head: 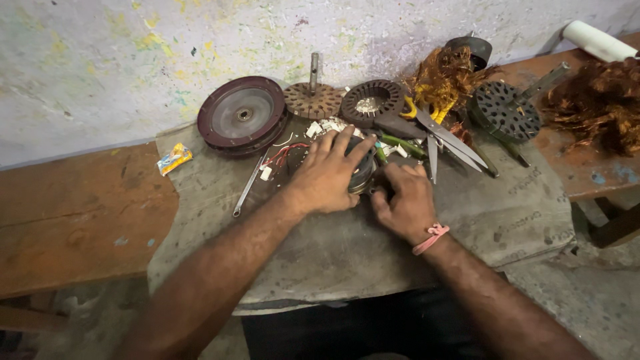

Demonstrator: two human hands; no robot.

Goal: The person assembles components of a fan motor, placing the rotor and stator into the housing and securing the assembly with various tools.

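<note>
**Desk against a paint-flecked wall**

Desk, middle: left hand clamps fingers over the dark round stator; right hand curls at its near edge, grip unclear. Scissors alongside. Best steady it firmly, work slowly.

A grey slab rests across a wooden bench against a paint-flecked wall. On the slab lie a dark red disc, two slotted cores, scissors, a thin metal rod and a small wrapper.
</note>
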